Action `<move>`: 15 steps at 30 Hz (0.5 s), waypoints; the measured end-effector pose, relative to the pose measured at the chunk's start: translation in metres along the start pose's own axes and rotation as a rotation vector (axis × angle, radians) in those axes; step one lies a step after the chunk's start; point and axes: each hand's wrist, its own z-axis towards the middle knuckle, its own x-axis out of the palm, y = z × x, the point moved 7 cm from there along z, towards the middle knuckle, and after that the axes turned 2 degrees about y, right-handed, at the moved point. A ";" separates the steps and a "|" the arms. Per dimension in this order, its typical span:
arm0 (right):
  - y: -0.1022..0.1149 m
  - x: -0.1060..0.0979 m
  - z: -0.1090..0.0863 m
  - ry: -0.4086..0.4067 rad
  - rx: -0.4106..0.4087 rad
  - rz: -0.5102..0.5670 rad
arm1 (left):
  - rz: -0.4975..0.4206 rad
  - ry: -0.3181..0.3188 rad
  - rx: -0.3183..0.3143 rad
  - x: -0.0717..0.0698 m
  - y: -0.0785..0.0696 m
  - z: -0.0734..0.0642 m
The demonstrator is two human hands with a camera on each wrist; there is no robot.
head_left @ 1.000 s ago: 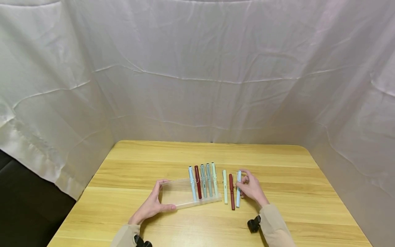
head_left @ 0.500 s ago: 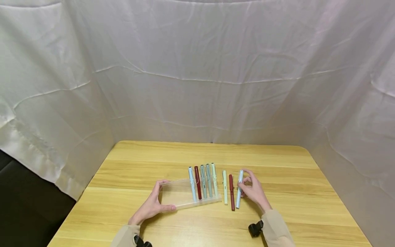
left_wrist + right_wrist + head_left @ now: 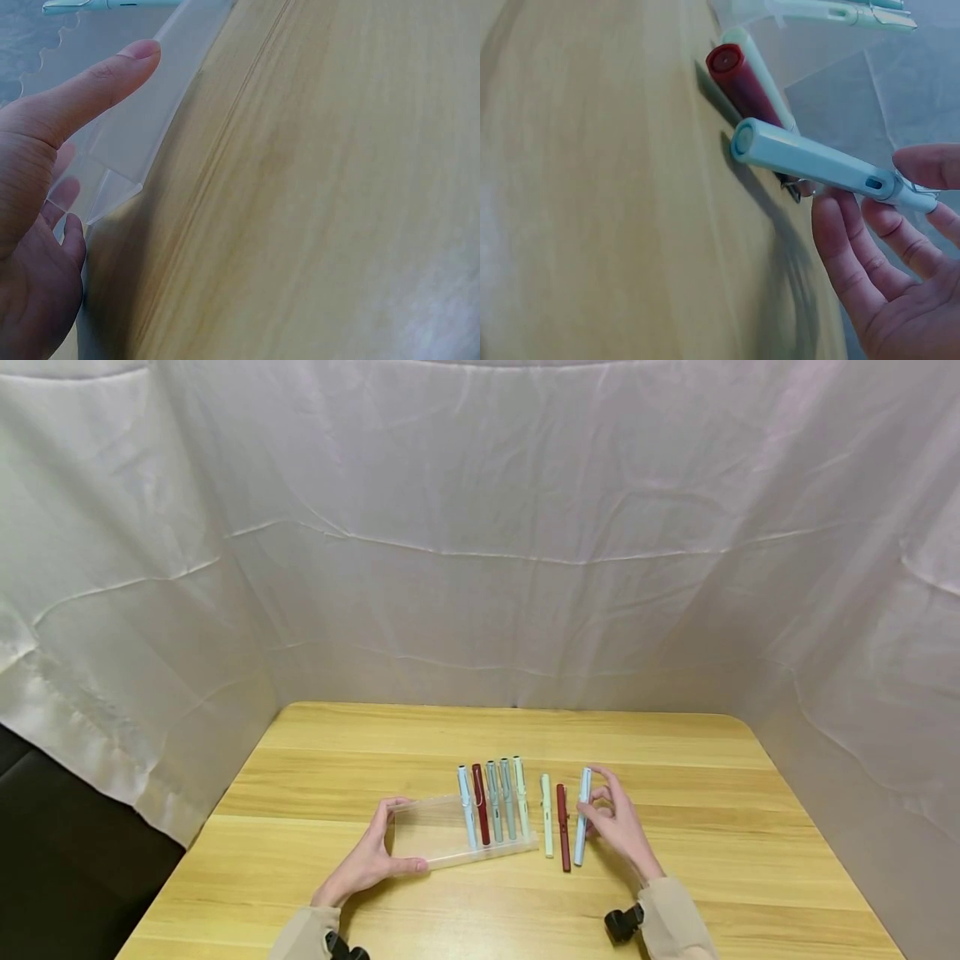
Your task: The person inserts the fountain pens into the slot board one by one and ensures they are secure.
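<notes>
In the head view my left hand (image 3: 369,857) grips the left end of a clear plastic pen stand (image 3: 431,828), thumb on its front edge. On the stand's right part lie several pens side by side: a light blue pen (image 3: 467,802), a dark red one, two grey-blue ones and a pale green one. My right hand (image 3: 619,828) pinches another light blue pen (image 3: 810,159) near its clip end, between thumb and fingers. That pen looks tilted, its clip end raised off the table. Just left of it, a dark red pen (image 3: 563,831) and a pale green pen (image 3: 547,818) lie on the table.
The wooden table (image 3: 480,910) stretches out around the pens. Pale cloth (image 3: 480,568) hangs behind it and along both sides. A dark surface (image 3: 67,843) shows at the lower left. Each wrist wears a small black camera (image 3: 621,924).
My right hand has shifted slightly right with the light blue pen, whose upper end has risen and leaned right. The left hand and the stand have stayed in place.
</notes>
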 end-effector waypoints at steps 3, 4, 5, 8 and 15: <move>0.003 0.001 -0.002 -0.002 -0.011 0.017 | 0.001 -0.004 -0.002 0.000 0.000 0.000; 0.004 0.001 -0.003 -0.003 -0.015 0.020 | 0.001 -0.004 -0.003 0.000 0.000 0.000; 0.005 0.001 -0.003 -0.004 -0.020 0.024 | 0.002 -0.005 -0.005 0.000 0.000 0.000; 0.009 0.002 -0.005 -0.004 -0.038 0.031 | 0.005 -0.004 -0.008 0.000 0.001 0.000; 0.015 0.004 -0.008 -0.005 -0.081 0.041 | 0.012 0.001 -0.008 0.000 0.000 0.000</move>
